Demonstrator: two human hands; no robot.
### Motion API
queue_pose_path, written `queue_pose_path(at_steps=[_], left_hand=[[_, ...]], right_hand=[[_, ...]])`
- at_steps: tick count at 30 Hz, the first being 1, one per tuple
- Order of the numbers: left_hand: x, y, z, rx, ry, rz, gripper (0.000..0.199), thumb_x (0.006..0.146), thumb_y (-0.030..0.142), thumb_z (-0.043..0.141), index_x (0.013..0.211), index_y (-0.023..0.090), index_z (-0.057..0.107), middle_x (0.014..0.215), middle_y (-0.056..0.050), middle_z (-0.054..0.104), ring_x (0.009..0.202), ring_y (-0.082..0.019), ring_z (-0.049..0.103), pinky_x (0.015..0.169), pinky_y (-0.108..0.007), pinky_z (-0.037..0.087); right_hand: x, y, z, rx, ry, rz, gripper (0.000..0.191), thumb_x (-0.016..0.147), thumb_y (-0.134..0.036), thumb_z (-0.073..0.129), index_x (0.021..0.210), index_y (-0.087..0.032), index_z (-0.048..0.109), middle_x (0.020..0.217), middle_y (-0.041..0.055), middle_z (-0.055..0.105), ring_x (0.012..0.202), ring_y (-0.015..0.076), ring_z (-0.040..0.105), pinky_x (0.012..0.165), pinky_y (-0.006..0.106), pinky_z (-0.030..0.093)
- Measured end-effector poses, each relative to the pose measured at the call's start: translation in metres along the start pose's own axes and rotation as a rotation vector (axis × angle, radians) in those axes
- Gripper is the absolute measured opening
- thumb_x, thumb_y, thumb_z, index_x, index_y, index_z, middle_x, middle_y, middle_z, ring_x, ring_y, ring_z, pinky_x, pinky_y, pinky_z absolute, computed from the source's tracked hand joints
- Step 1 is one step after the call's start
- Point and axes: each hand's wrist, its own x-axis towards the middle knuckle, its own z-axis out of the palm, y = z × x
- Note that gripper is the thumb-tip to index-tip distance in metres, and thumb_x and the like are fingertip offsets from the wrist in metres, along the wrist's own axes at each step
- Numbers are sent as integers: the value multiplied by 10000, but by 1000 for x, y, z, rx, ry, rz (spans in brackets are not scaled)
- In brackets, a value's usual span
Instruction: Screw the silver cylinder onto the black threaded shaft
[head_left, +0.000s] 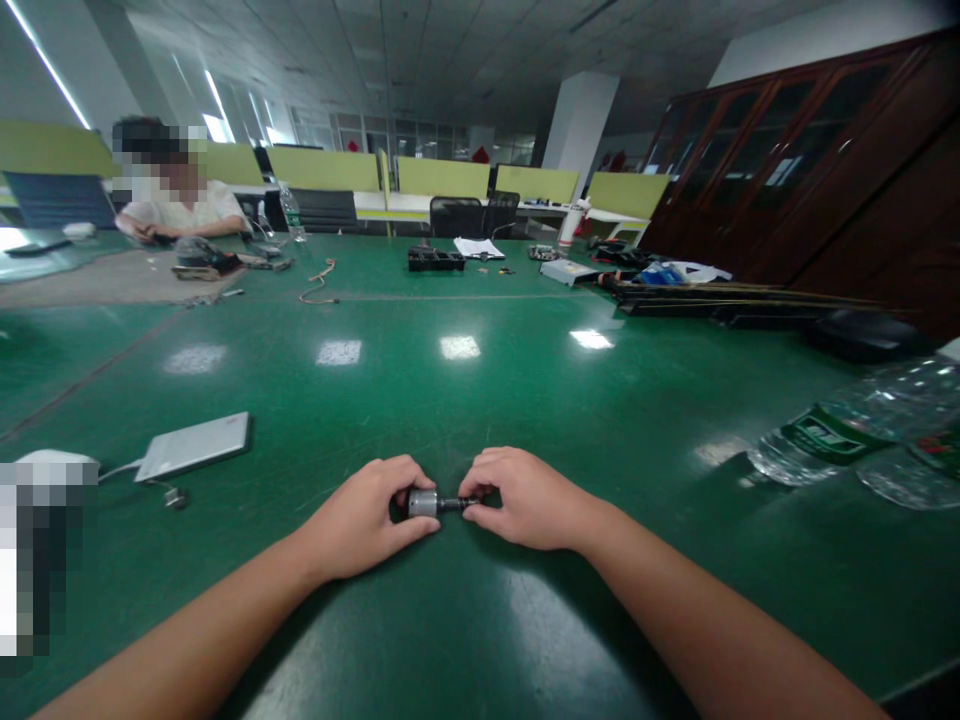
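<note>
Low over the green table, my left hand is closed around a short grey metal cylinder, thumb in front and fingers behind. From the cylinder's right end sticks a thin dark shaft, which looks ridged. My right hand pinches the far end of that shaft between thumb and fingers. The two pieces lie in one line, level, between my hands. My fingertips hide the shaft's tip, and whether the shaft is fixed in the cylinder I cannot tell.
A silver power bank with a white cable lies to the left. Clear plastic bottles lie at the right. Further back are a black tray, papers and dark long parts. Another person sits at the far left.
</note>
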Motion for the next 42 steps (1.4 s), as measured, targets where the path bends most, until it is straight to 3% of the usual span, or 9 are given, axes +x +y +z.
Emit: queue_pose_path(at_steps=[15,21,26,32,37,42], left_hand=[[-1,0,0,-13,14,19,192,848,346,690,964,205,632,858,-10,630,761,-185,581,706,-296,425],[-2,-1,0,-4,2,-1,209,844,350,694,981,204,633,890,-18,641,792,-199,592,728,-309,430],[-2,-1,0,-2,8,1,224,851,377,682,987,204,637,898,-26,649,799,-204,596,742,-315,440],[-2,1,-1,-4,11,8,204,844,357,692,977,210,642,883,-21,649,781,-199,596,723,-305,438],[-2,-1,1,-13,18,17,212,824,330,712,984,210,638,874,-14,644,774,-192,594,712,-296,438],[-1,-4,2,-60,25,17,313,810,262,729,1104,232,623,975,-25,661,851,-202,606,756,-305,452]], right_hand=[[-4,5,-10,7,-29,33,99,789,-184,690,878,-186,734,812,27,678,768,155,590,700,266,419],[-10,18,-21,22,-104,125,124,763,-184,705,879,-189,748,820,23,700,739,151,610,663,259,429],[-10,22,-22,66,-79,145,126,757,-188,718,878,-186,752,827,26,703,741,150,621,679,261,448],[-8,18,-18,149,-77,118,130,764,-183,725,889,-193,756,808,17,706,719,136,622,656,247,452],[-1,7,-2,215,-23,168,137,759,-197,755,896,-191,758,750,-2,703,680,122,624,638,229,449],[8,-4,17,161,97,52,141,796,-213,740,932,-178,757,812,32,714,740,138,627,701,251,458]])
